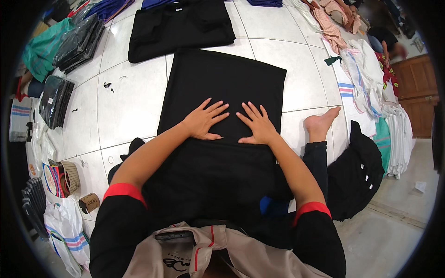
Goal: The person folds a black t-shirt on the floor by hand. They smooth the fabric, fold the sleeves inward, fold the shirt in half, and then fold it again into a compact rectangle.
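A black cloth garment lies flat on the white tiled floor before me, its near part reaching over my lap. My left hand rests palm down on it, fingers spread. Beside it, my right hand also presses flat on the cloth, fingers apart, a short gap between the two. Neither hand grips anything. Just beyond the far edge of the cloth lies a stack of folded black garments.
Plastic-wrapped black garments are stacked at left, near a wicker basket and a cardboard roll. At right are a black garment pile and white cloths. Other people sit at the upper right.
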Demonstrator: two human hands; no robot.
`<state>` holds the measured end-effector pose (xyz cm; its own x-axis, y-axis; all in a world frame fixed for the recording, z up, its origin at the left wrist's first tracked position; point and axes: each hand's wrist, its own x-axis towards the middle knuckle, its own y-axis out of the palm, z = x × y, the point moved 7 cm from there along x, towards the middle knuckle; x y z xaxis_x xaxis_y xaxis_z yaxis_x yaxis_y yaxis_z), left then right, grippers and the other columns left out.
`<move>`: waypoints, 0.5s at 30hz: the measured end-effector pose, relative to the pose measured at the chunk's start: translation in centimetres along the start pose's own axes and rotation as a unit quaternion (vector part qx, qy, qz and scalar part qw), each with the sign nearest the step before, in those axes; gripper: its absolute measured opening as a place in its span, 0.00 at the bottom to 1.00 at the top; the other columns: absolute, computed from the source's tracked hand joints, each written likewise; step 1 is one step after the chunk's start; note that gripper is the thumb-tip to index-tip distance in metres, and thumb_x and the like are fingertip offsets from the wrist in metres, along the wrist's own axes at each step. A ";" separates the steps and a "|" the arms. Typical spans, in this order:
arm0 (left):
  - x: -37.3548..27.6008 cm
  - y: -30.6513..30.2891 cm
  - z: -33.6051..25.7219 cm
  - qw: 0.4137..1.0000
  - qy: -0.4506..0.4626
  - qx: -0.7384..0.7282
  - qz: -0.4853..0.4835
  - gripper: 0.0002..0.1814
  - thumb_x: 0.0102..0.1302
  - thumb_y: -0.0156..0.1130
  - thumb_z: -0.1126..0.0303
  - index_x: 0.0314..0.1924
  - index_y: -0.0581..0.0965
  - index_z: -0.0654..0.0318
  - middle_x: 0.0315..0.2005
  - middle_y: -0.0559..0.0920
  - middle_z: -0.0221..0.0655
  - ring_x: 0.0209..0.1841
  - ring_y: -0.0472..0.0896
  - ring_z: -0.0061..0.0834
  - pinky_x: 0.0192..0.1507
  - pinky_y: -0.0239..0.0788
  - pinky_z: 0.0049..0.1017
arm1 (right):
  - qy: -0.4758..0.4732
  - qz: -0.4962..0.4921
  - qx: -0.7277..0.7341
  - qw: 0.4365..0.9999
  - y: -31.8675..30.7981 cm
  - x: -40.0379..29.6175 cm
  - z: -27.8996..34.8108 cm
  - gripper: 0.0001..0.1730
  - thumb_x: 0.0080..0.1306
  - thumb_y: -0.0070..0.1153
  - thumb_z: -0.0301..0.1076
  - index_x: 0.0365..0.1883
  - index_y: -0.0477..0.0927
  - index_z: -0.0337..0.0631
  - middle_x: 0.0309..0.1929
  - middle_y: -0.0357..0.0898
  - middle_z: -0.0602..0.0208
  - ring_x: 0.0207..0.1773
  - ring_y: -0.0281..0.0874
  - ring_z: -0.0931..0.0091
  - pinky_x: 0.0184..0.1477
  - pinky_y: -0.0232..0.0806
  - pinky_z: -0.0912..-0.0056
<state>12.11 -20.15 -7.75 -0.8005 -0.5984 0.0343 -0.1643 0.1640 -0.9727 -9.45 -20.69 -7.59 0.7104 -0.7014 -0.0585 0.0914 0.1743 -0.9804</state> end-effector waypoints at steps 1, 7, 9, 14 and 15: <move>-0.7 -0.7 0.1 1.000 -0.008 0.000 -0.013 0.45 0.73 0.60 0.35 0.79 0.70 0.57 0.84 0.61 0.41 0.86 0.56 0.42 0.85 0.43 0.54 | -0.015 0.022 0.000 1.000 -0.1 -1.0 -0.2 0.59 0.60 0.63 0.80 0.83 0.68 0.56 0.90 0.51 0.56 0.92 0.43 0.57 0.84 0.42 0.30; -8.9 -5.6 6.6 0.963 -0.214 -0.030 -0.161 0.17 0.70 0.71 0.59 0.54 0.86 0.60 0.61 0.84 0.39 0.58 0.84 0.45 0.60 0.75 0.43 | 0.224 -0.157 -0.019 0.962 -2.0 -4.6 -8.5 0.43 0.79 0.55 0.61 0.82 0.67 0.44 0.87 0.55 0.49 0.88 0.51 0.50 0.81 0.49 0.28; -10.9 -4.6 7.9 0.954 -0.281 -0.058 -0.087 0.14 0.71 0.70 0.60 0.50 0.86 0.60 0.55 0.85 0.40 0.53 0.86 0.46 0.54 0.78 0.44 | 0.257 -0.085 -0.053 0.961 0.2 -5.8 -9.9 0.44 0.79 0.54 0.62 0.83 0.66 0.45 0.87 0.55 0.50 0.88 0.52 0.50 0.81 0.49 0.28; -14.0 -5.4 10.3 0.923 -0.375 -0.057 -0.063 0.12 0.74 0.68 0.57 0.45 0.85 0.58 0.48 0.86 0.41 0.47 0.88 0.46 0.47 0.80 0.45 | 0.317 -0.152 -0.126 0.928 -2.3 -3.0 -8.3 0.35 0.81 0.52 0.58 0.75 0.75 0.41 0.81 0.66 0.47 0.85 0.57 0.49 0.79 0.53 0.31; -14.0 -5.6 11.1 0.905 -0.409 -0.062 -0.097 0.14 0.74 0.68 0.56 0.47 0.84 0.58 0.48 0.86 0.41 0.47 0.88 0.47 0.48 0.80 0.45 | 0.288 -0.207 -0.074 0.932 -2.7 -2.1 -7.9 0.32 0.79 0.57 0.50 0.74 0.76 0.40 0.76 0.72 0.48 0.79 0.67 0.50 0.76 0.59 0.39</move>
<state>30.64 -21.44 -5.35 -0.0638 -0.9976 -0.0279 -0.3603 0.0491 -0.9315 -16.71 -25.13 -6.34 0.1401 -0.9496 0.2806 0.1471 -0.2602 -0.9543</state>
